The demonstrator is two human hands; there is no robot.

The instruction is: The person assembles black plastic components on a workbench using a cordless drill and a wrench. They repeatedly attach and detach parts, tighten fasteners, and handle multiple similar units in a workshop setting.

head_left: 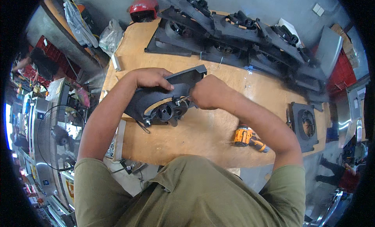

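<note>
The black panel (177,80) lies under the left hand (153,77), which grips its upper edge, thumb across its face. Its long axis slants from lower left of those fingers up toward the right hand (211,92), whose fingers are curled closed at its right end. A silver metal piece (181,100) pokes out just beside them, so the right hand is nearer to it; whether they grip it, I cannot tell. Well beyond the right fingers stands a red crate (343,79); beyond the left, a plastic bag (111,37). Their contents are unclear.
</note>
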